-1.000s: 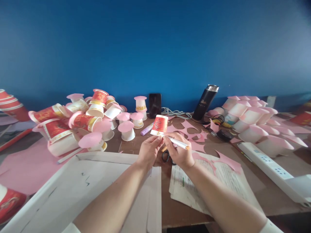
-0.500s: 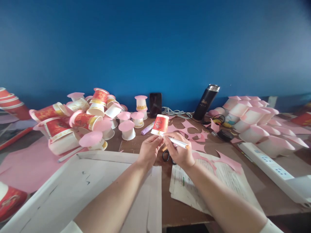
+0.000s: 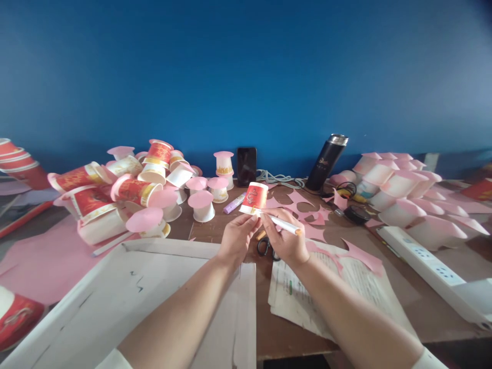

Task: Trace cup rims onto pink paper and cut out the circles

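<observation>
A red paper cup (image 3: pixel 256 197) is hanging above the table, tilting a little, its wider, white-edged end facing down; the left hand (image 3: pixel 237 234) is pinching that lower edge between thumb and fingers; the right hand (image 3: pixel 286 241) is gripping a white pen (image 3: pixel 286 225) between thumb and fingers, the writing end pointing toward the cup's edge, though fingers are hiding its tip; black-handled scissors (image 3: pixel 263 246) are lying between the wrists; a purple tube (image 3: pixel 234 204) is lying behind the left hand, with a dark phone (image 3: pixel 246 167) standing farther back; pink paper scraps (image 3: pixel 296 197) are lying behind the right hand; printed sheets (image 3: pixel 286 302) are lying under the right forearm, a white tray (image 3: pixel 96 287) under the left.
</observation>
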The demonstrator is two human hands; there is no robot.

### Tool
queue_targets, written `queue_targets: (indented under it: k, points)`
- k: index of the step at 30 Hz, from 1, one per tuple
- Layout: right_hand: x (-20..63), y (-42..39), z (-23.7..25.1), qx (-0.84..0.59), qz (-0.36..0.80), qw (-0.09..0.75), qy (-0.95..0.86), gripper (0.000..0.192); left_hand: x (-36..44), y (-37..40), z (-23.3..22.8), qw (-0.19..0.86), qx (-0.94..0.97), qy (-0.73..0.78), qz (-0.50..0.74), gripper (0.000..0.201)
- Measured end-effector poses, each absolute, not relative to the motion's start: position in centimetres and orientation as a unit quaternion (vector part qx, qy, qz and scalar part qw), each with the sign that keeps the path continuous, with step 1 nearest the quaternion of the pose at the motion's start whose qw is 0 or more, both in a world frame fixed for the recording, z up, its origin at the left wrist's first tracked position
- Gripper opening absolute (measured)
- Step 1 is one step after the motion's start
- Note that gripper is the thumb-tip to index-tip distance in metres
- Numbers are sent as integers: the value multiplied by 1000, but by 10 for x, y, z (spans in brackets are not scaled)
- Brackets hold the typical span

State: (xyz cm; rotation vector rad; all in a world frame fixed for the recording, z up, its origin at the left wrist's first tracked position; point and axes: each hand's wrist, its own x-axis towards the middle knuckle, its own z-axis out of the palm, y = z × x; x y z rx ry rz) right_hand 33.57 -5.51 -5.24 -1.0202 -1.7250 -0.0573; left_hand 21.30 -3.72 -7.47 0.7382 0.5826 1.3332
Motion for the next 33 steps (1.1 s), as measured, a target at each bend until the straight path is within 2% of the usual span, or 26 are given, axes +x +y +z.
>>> queue_targets:
  k: [33]
  points:
    - [338,-54,-51,-462,0,529,-712,11,213,-40,-69,697,306,255,597,19]
